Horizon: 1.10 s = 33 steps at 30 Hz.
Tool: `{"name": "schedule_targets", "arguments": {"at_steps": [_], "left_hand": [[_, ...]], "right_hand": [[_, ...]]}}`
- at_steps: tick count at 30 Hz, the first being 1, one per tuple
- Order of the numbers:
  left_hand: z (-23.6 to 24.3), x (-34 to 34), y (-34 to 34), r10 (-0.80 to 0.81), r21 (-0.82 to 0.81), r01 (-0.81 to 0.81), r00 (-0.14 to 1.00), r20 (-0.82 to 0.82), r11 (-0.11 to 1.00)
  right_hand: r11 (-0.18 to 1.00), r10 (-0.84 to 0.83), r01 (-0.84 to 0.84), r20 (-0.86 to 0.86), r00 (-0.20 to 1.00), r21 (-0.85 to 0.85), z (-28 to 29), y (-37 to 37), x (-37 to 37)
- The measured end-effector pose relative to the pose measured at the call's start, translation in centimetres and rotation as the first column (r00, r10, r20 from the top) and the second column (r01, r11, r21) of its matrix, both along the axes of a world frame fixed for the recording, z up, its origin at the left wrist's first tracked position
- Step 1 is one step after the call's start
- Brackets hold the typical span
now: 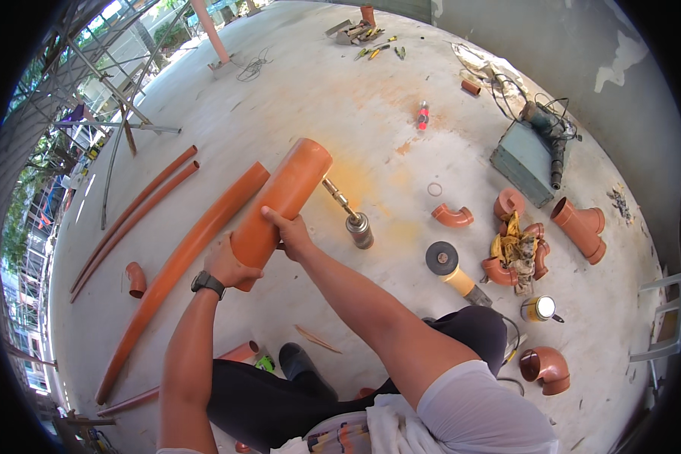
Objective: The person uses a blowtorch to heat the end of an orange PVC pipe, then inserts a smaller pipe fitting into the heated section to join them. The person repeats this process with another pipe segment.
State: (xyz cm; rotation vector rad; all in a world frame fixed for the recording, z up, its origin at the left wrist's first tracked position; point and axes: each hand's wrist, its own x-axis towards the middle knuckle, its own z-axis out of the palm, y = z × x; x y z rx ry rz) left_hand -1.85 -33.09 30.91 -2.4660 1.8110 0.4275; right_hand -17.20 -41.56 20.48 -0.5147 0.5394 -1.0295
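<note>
A short, wide orange plastic pipe (289,185) is held tilted above the floor, its far end up and to the right. My left hand (230,261), below a dark wristwatch (207,284), wraps round its near end. Farther up, my right hand (289,233) grips its right side, thumb on top and the other fingers partly hidden beneath. Just right of the pipe stands a gas torch (359,230) on its canister, the metal nozzle slanting up toward the pipe's far end. Whether a flame burns there I cannot tell. A long orange pipe (181,276) lies to the left.
An angle grinder (454,272), an orange elbow (452,216), a branch fitting (579,227), an open tin (539,309) and a large elbow (546,369) lie to the right. Behind them is a grey-green metal box (523,163) with a power tool. Thin pipes (132,219) lie far left.
</note>
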Motion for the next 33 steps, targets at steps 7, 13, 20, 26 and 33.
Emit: {"name": "schedule_targets", "arguments": {"at_steps": [7, 13, 20, 26, 33], "left_hand": [[-0.7, -1.0, 0.1, 0.000, -0.062, 0.003, 0.999, 0.045, 0.998], [-1.6, 3.9, -0.3, 0.089, 0.101, -0.028, 0.727, -0.680, 0.995], [-2.7, 5.6, -0.4, 0.131, 0.134, -0.039, 0.596, -0.793, 0.990], [-2.6, 5.3, -0.6, -0.003, -0.014, -0.009, 0.730, -0.684, 1.000], [-1.0, 1.8, -0.2, -0.048, -0.153, 0.041, 0.998, -0.045, 0.987]], "right_hand": [[0.999, -0.034, 0.034, -0.004, 0.999, 0.023, -0.3, -0.3, 0.2], [0.999, 0.047, -0.047, 0.012, 0.999, 0.005, -0.6, -0.1, -0.2], [0.999, 0.040, -0.041, 0.086, 0.995, 0.012, -1.0, -0.3, 0.5], [0.994, 0.097, -0.098, 0.014, 0.995, 0.042, -1.9, -0.5, 0.6], [0.985, 0.143, -0.136, -0.058, 0.988, 0.102, -1.4, 0.5, 1.1]]}}
